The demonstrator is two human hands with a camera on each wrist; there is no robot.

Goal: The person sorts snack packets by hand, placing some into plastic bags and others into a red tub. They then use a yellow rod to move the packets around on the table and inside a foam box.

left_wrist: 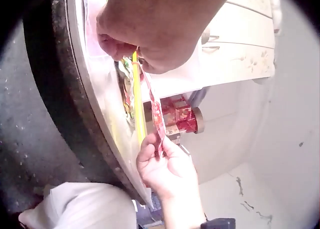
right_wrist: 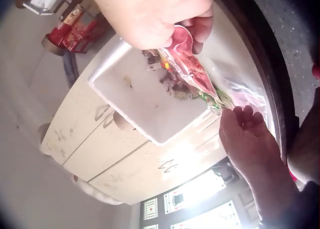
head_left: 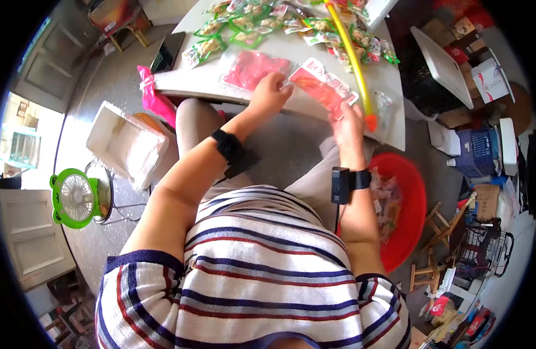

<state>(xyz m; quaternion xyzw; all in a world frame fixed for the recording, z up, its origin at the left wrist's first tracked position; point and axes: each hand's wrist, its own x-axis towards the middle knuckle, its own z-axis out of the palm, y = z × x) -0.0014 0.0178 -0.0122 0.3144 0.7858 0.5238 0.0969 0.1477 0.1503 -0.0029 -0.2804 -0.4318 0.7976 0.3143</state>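
Note:
A flat red-and-white printed food packet (head_left: 321,86) is held between my two hands above the front of the white table (head_left: 390,119). My right hand (head_left: 348,127) pinches its near right end between thumb and fingers. At the packet's other end, my left hand (head_left: 270,94) has curled fingers, with thumb and forefinger pinching the edge. In the left wrist view the packet (left_wrist: 157,114) appears nearly edge-on, stretching from one hand to the other. Just beyond the left hand, a clear bag of flat red packets (head_left: 253,68) lies on the table.
Several green-and-white snack packets (head_left: 245,38) cover the table's far side. A yellow tube (head_left: 352,52) runs along the right. Below the right arm stands a red basin (head_left: 410,232) with packets inside. A white foam box (head_left: 125,142) and green fan (head_left: 76,198) stand left.

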